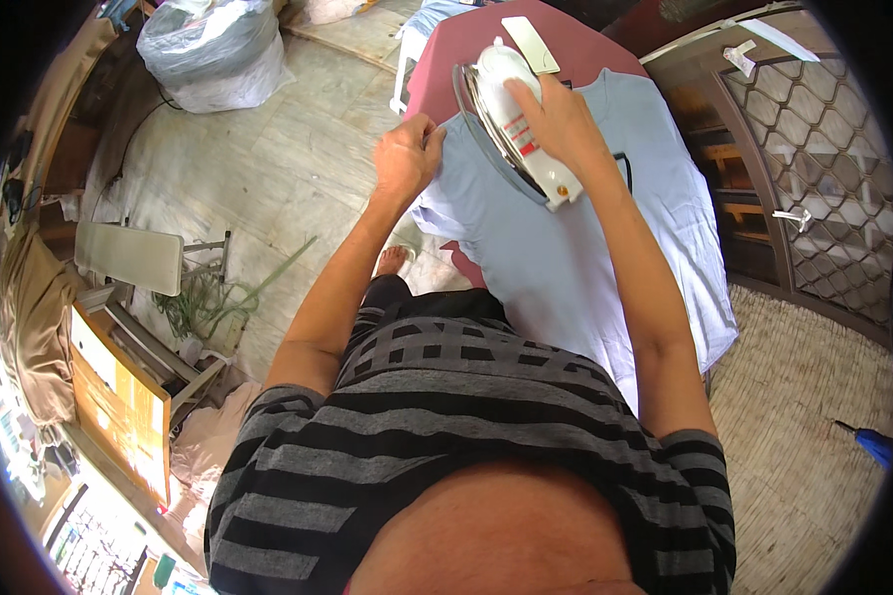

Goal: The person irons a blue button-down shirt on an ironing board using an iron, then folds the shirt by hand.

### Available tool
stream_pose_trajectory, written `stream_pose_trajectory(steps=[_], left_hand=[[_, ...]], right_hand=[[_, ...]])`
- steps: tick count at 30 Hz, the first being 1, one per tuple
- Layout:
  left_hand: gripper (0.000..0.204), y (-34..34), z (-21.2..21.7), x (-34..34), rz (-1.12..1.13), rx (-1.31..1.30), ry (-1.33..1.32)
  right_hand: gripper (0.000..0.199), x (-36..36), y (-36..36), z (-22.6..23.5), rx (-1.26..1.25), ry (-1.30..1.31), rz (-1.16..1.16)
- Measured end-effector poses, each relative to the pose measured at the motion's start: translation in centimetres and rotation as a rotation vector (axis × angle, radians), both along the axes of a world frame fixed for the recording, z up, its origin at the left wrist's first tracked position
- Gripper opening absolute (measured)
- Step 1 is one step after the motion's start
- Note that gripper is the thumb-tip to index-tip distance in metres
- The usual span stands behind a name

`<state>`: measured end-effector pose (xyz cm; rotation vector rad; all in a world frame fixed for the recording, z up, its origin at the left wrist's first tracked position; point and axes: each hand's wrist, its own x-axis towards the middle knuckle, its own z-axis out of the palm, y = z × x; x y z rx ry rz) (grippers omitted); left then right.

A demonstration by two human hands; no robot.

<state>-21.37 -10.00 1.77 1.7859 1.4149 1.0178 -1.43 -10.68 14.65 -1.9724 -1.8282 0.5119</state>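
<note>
A light blue shirt is spread over a board with a dark red cover, its lower part hanging toward me. My right hand is wrapped round the handle of a white clothes iron with red marks. The iron is tipped on its side above the shirt, so its metal soleplate edge faces left. At the board's left edge my left hand is closed, fingers curled at the shirt's edge and seemingly pinching the cloth; its fingertips are partly hidden.
A white oblong piece lies at the board's far end. On the right stands a brown lattice door, with a blue umbrella on the floor mat. To the left are a folding chair, green strips and a large plastic-wrapped bundle.
</note>
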Motion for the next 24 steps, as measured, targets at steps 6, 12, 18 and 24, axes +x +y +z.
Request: stream_pose_trajectory(steps=[6,12,18,24], left_hand=[[0.020,0.3,-1.6,-0.4,-0.021,0.080,-0.083],[0.019,0.2,-1.5,-0.4,-0.063,0.034,-0.170],[0.020,0.5,-1.3,-0.3,-0.129,0.006,-0.192],[0.021,0.5,-1.0,-1.1,-0.148,-0.043,-0.190]], right_hand=[[0.052,-0.6,-7.7,1.1,-0.138,-0.021,-0.094],[0.050,-1.6,-7.4,0.9,-0.103,0.003,-0.049],[0.052,-2.3,-1.0,0.0,0.007,-0.051,0.008],[0.051,-2.6,-4.4,1.1,-0.144,-0.018,-0.090]])
